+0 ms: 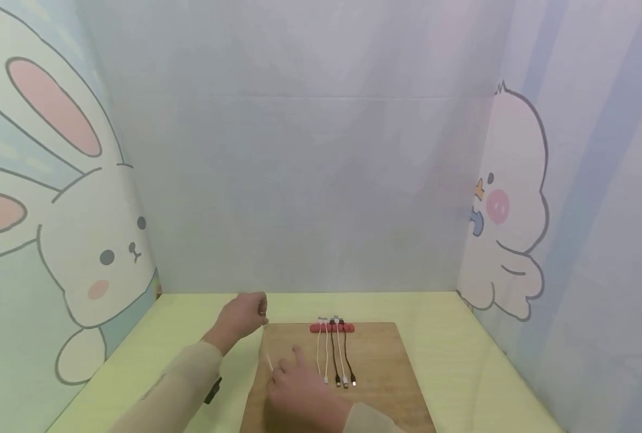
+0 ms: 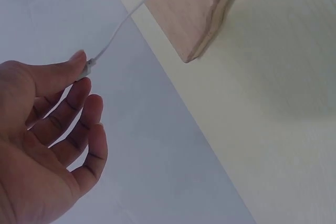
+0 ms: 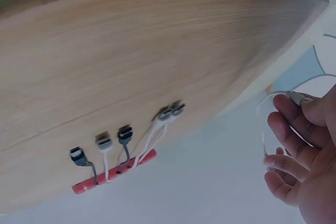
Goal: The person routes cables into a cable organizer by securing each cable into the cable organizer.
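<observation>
A thin white charging cable stretches between the two hands over the left side of a wooden board. My left hand, beyond the board's far left corner, pinches one plug between thumb and forefinger; its other fingers are loosely curved. My right hand, low over the board, pinches the connector at the other end between thumb and forefinger. Near the board's far edge, a red cable holder carries several white and black cables, side by side, with their connectors toward me.
The board lies on a pale yellow table. A grey-white backdrop rises behind it, and side panels carry a cartoon rabbit and a white cartoon figure. A small dark object shows beside the left forearm.
</observation>
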Action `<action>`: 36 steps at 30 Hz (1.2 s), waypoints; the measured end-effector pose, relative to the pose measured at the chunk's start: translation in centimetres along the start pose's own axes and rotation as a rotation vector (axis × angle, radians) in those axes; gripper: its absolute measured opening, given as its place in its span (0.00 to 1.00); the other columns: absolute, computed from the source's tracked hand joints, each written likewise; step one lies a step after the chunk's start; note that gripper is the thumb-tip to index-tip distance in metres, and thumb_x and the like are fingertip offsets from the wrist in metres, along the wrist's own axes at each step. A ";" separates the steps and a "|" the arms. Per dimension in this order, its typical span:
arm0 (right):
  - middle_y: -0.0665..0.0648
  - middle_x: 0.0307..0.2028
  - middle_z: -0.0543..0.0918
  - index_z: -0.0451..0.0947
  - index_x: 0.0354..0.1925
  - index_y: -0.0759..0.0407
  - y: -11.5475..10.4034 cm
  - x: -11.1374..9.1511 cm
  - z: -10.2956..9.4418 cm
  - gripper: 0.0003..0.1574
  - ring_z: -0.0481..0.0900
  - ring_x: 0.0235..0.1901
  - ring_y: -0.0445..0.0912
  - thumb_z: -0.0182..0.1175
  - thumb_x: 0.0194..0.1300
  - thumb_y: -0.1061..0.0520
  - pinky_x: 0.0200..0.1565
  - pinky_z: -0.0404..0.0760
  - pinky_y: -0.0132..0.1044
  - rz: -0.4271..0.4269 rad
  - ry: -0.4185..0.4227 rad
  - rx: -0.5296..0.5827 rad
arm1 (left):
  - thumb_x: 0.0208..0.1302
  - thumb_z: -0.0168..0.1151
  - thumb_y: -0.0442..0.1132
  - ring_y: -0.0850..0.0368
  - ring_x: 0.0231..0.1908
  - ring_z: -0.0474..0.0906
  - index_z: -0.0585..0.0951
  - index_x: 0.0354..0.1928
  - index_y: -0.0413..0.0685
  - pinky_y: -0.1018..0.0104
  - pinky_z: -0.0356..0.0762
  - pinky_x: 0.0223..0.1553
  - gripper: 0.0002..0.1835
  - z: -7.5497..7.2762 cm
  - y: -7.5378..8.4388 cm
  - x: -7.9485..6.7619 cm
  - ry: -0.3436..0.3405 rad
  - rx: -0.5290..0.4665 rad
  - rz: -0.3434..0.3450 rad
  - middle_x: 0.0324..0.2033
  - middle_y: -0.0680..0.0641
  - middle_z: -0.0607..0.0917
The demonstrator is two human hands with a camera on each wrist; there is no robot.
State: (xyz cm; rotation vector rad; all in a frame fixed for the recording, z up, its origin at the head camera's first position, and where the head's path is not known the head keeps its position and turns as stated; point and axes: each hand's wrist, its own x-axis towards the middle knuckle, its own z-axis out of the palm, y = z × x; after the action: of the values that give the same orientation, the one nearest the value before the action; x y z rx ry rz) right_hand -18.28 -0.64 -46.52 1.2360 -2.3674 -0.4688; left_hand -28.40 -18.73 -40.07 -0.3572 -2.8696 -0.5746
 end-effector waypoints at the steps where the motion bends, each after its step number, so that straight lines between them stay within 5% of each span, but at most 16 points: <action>1: 0.45 0.34 0.82 0.77 0.29 0.45 0.2 -0.4 0.1 0.23 0.76 0.39 0.43 0.53 0.57 0.30 0.61 0.69 0.60 0.011 0.006 -0.003 | 0.55 0.72 0.38 0.57 0.23 0.69 0.72 0.27 0.53 0.64 0.65 0.23 0.14 0.1 0.4 0.1 0.004 -0.002 0.007 0.24 0.54 0.76; 10: 0.45 0.28 0.80 0.79 0.29 0.47 2.4 -3.7 0.9 0.20 0.74 0.32 0.43 0.59 0.52 0.34 0.56 0.71 0.60 0.091 0.021 -0.048 | 0.57 0.71 0.38 0.60 0.22 0.68 0.72 0.26 0.54 0.65 0.65 0.23 0.14 0.9 3.8 1.1 0.068 -0.025 0.104 0.22 0.56 0.76; 19: 0.47 0.38 0.84 0.83 0.44 0.47 5.6 -6.3 2.0 0.12 0.79 0.43 0.46 0.60 0.65 0.47 0.56 0.72 0.59 0.189 -0.063 -0.062 | 0.59 0.70 0.41 0.61 0.22 0.68 0.72 0.27 0.56 0.67 0.66 0.24 0.13 2.2 7.6 3.2 0.127 -0.024 0.220 0.22 0.58 0.77; 28: 0.47 0.36 0.82 0.84 0.39 0.48 7.6 -9.5 2.9 0.10 0.77 0.41 0.45 0.63 0.64 0.46 0.55 0.74 0.57 0.304 -0.005 -0.044 | 0.62 0.68 0.41 0.62 0.24 0.72 0.76 0.31 0.56 0.67 0.71 0.27 0.08 5.2 11.5 6.1 0.112 -0.060 0.245 0.25 0.57 0.80; 36: 0.48 0.31 0.78 0.82 0.34 0.49 8.3 -11.6 4.0 0.03 0.74 0.36 0.46 0.65 0.58 0.54 0.52 0.73 0.58 0.354 -0.004 0.031 | 0.63 0.66 0.41 0.64 0.24 0.74 0.77 0.31 0.56 0.68 0.72 0.27 0.07 7.9 13.2 8.2 0.060 -0.056 0.239 0.25 0.57 0.80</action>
State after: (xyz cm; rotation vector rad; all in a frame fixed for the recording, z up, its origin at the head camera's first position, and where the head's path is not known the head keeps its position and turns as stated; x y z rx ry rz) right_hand -20.14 13.93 -48.46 0.8007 -2.5319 -0.3205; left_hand -33.73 -2.09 -40.66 -0.6683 -2.7044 -0.6094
